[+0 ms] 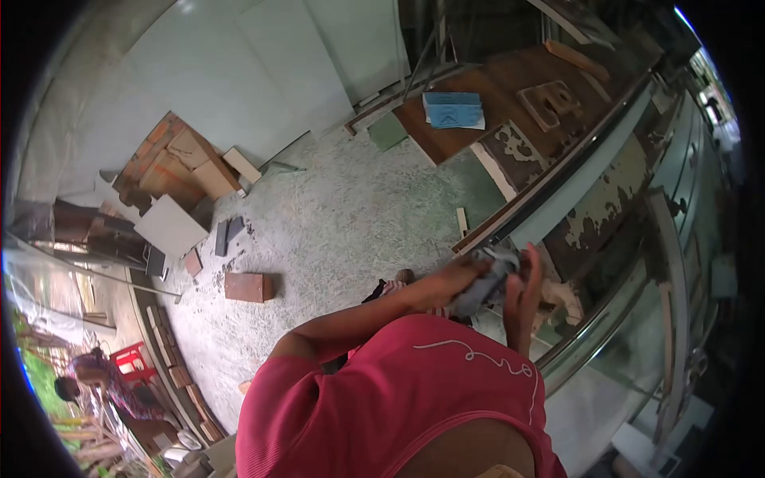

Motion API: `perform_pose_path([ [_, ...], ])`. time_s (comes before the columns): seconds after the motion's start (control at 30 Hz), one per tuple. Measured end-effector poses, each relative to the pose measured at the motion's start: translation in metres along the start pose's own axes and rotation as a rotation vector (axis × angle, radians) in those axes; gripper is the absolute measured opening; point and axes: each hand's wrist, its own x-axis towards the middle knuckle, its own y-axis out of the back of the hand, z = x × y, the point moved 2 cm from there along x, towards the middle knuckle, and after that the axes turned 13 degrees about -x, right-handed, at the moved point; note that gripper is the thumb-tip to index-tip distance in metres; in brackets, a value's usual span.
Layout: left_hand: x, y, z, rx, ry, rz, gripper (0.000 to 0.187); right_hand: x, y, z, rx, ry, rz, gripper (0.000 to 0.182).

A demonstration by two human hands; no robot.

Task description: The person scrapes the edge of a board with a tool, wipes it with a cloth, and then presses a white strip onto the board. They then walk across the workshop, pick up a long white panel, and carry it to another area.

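A crumpled grey cloth (488,280) is in front of my chest, over the near end of a long bench. My left hand (453,285) reaches across from the left, its fingers closed on the cloth's left side. Right beside the cloth's other edge, my right hand (523,288) is raised with its fingers stretched out and slightly apart. Both hands are a little blurred. Below them, a striped piece of fabric (392,287) shows partly behind my left forearm.
A wooden tabletop (498,84) at upper right bears a blue folded item (454,110) and a carved wooden piece (550,105). A reddish brick (248,287) lies on the concrete floor (343,207). Boards (171,227) lean at left. Outside, a person (103,382) is near a red chair (134,362).
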Motion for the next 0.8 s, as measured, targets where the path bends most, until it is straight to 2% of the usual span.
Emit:
perform_pose_path([
  [0.07, 0.01, 0.015, -0.007, -0.511, -0.05, 0.089, 0.05, -0.009, -0.009, -0.009, 0.038, 0.052, -0.147, 0.051],
  [0.1, 0.011, 0.024, -0.008, -0.523, -0.062, 0.108, 0.05, -0.011, -0.016, -0.01, 0.05, 0.065, -0.164, 0.051],
  [0.13, 0.008, 0.033, -0.006, -0.193, -0.262, 0.057, 0.047, -0.014, -0.026, -0.01, -0.096, 0.107, -0.19, 0.052],
  [0.17, 0.008, 0.036, -0.004, -0.103, -0.288, 0.062, 0.048, -0.016, -0.035, -0.011, -0.238, 0.165, -0.224, 0.053],
  [0.2, 0.009, 0.038, -0.003, -0.013, -0.314, 0.069, 0.048, -0.014, -0.04, -0.008, -0.252, 0.134, -0.224, 0.053],
  [0.23, 0.008, 0.037, -0.003, -0.057, -0.335, 0.123, 0.048, -0.011, -0.043, -0.002, -0.236, 0.18, -0.277, 0.053],
  [0.3, 0.005, 0.032, -0.001, -0.066, -0.416, 0.089, 0.052, 0.005, -0.041, 0.02, 0.0, 0.013, -0.186, 0.046],
  [0.33, 0.003, 0.035, 0.003, -0.082, -0.429, 0.116, 0.052, 0.019, -0.042, 0.022, 0.008, 0.034, -0.212, 0.046],
  [0.4, 0.005, 0.033, 0.004, -0.236, -0.316, -0.036, 0.053, 0.048, -0.027, 0.024, -0.116, 0.05, -0.026, 0.04],
  [0.47, 0.015, 0.045, -0.003, -0.284, -0.363, -0.001, 0.051, 0.083, -0.012, 0.022, -0.182, 0.043, -0.024, 0.037],
  [0.53, 0.024, 0.07, -0.013, -0.327, -0.422, 0.097, 0.044, 0.123, -0.008, 0.038, -0.225, 0.048, -0.016, 0.034],
  [0.67, 0.0, 0.113, -0.028, -0.383, -0.476, 0.474, 0.039, 0.195, -0.019, 0.091, -0.285, 0.163, 0.025, 0.031],
  [0.7, -0.003, 0.125, -0.037, -0.417, -0.522, 0.521, 0.037, 0.205, -0.02, 0.098, -0.322, 0.174, 0.065, 0.031],
  [0.73, -0.003, 0.135, -0.049, -0.433, -0.666, 0.556, 0.036, 0.213, -0.026, 0.099, -0.374, 0.155, 0.091, 0.033],
  [0.77, -0.001, 0.149, -0.057, -0.451, -0.563, 0.607, 0.036, 0.224, -0.034, 0.116, -0.445, 0.226, 0.047, 0.035],
  [0.8, -0.013, 0.145, -0.048, -0.442, -0.511, 0.676, 0.035, 0.24, -0.049, 0.161, -0.538, 0.284, -0.046, 0.036],
])
